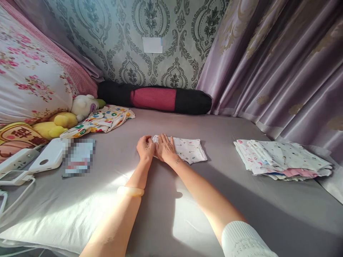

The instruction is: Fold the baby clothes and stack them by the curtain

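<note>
— While sunlight falls across the grey bed sheet (166,117), where are the hands?

— Both lie at the centre of the bed. The left hand (145,147) is loosely curled at the edge of a small folded printed cloth (189,149); the right hand (165,147) lies flat and open on it.

— And around them?

— A stack of folded printed cloths (281,159) at three o'clock, lilac curtains (281,64) behind. At twelve, a black-and-red bolster (155,97) against damask wallpaper (160,21). At ten, a crumpled patterned garment (103,119), plush toys (69,117) and a floral pillow (26,78); at nine, a white power strip (16,160).
</note>
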Available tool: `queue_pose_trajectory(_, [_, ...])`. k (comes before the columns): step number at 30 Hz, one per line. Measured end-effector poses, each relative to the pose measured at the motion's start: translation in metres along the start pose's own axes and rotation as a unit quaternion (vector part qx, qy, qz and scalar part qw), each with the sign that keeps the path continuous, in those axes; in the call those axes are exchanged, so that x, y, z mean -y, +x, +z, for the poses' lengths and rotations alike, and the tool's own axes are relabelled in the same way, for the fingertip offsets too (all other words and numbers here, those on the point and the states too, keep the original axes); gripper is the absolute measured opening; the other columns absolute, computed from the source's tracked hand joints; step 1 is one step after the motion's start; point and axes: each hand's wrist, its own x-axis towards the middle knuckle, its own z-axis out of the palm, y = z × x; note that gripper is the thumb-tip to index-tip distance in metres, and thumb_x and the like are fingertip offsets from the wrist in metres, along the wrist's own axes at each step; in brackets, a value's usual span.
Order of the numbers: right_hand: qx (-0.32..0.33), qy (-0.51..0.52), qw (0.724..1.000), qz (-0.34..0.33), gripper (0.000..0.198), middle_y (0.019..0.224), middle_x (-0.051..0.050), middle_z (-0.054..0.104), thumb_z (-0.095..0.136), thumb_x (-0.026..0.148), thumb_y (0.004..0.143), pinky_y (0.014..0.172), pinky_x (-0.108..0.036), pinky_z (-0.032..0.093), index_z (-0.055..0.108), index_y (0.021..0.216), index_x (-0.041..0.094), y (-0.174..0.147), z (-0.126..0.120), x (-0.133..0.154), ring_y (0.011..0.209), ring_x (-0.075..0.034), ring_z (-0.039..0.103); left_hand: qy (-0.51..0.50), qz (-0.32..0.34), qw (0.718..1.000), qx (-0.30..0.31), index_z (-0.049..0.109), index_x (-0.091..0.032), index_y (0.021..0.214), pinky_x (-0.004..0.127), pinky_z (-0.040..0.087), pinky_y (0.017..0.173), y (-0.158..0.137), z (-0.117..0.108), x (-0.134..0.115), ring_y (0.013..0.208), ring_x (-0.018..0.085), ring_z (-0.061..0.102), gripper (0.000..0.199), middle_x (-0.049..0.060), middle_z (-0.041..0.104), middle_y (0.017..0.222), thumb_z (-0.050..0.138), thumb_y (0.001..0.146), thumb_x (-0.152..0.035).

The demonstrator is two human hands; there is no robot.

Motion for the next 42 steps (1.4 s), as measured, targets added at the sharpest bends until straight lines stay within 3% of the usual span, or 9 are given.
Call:
queue_pose_trajectory(8, [-0.019,-0.024,1.000,0.003,0.052,0.151,-0.018,0.040,0.026,0.029,0.100,0.118,-0.048,0.012,0.042,0.143,0.004,-0.010,0.003,-0.021,0.143,-0.028,0.029,0.155,0.122,0.975,0.100,0.070,-0.021,0.103,0.042,0.045,0.089,-0.011,0.001,-0.004,0.105,0.028,0.059,0.031,0.008,0.070,0.108,0.044,0.086,-0.018])
queue_pose_trajectory(12, [-0.022,-0.025,0.999,0.003,0.052,0.150,-0.018,0.041,0.027,0.028,0.099,0.118,-0.047,0.011,0.042,0.143,0.005,-0.011,0.005,-0.022,0.143,-0.027,0.029,0.199,0.142,0.960,0.139,0.069,-0.022,0.106,0.043,0.043,0.088,-0.014,0.000,-0.006,0.109,0.029,0.055,0.032,0.007,0.068,0.116,0.042,0.089,-0.018])
queue_pose_trajectory(19, [-0.022,-0.024,0.999,0.006,0.050,0.150,-0.016,0.041,0.027,0.027,0.100,0.118,-0.047,0.012,0.042,0.142,0.006,-0.012,0.004,-0.022,0.142,-0.027,0.029,0.228,0.170,0.949,0.140,0.068,-0.022,0.107,0.044,0.041,0.087,-0.015,0.001,-0.005,0.107,0.030,0.055,0.032,0.008,0.067,0.117,0.041,0.091,-0.019])
queue_pose_trajectory(24, [-0.005,-0.018,1.000,-0.014,0.050,0.153,-0.016,0.037,0.025,0.025,0.099,0.117,-0.048,0.015,0.042,0.143,0.007,-0.016,-0.006,-0.028,0.143,-0.027,0.027,0.239,0.231,0.935,0.121,0.066,-0.021,0.107,0.044,0.039,0.089,-0.017,0.002,-0.005,0.106,0.029,0.057,0.030,0.009,0.068,0.114,0.041,0.091,-0.018])
queue_pose_trajectory(30, [-0.011,-0.020,0.999,0.034,0.052,0.156,-0.017,0.032,0.025,0.026,0.099,0.117,-0.051,0.014,0.040,0.145,0.007,-0.022,-0.017,-0.041,0.145,-0.029,0.024,0.219,0.309,0.917,0.127,0.063,-0.020,0.109,0.045,0.036,0.094,-0.021,0.008,-0.007,0.109,0.026,0.060,0.030,0.010,0.069,0.116,0.038,0.093,-0.017])
queue_pose_trajectory(34, [-0.010,-0.027,0.998,0.058,0.052,0.155,-0.018,0.033,0.025,0.028,0.099,0.116,-0.053,0.016,0.041,0.144,0.008,-0.025,-0.012,-0.047,0.144,-0.030,0.026,0.211,0.348,0.901,0.148,0.060,-0.022,0.113,0.048,0.032,0.104,-0.022,0.015,-0.003,0.124,0.025,0.053,0.031,0.009,0.065,0.125,0.034,0.098,-0.023])
queue_pose_trajectory(42, [-0.020,-0.028,0.998,0.061,0.051,0.154,-0.015,0.035,0.025,0.028,0.099,0.117,-0.051,0.016,0.042,0.144,0.010,-0.027,-0.004,-0.049,0.143,-0.028,0.028,0.245,0.342,0.891,0.172,0.058,-0.024,0.121,0.048,0.030,0.110,-0.021,0.023,0.003,0.131,0.024,0.048,0.035,0.007,0.059,0.136,0.031,0.100,-0.028])
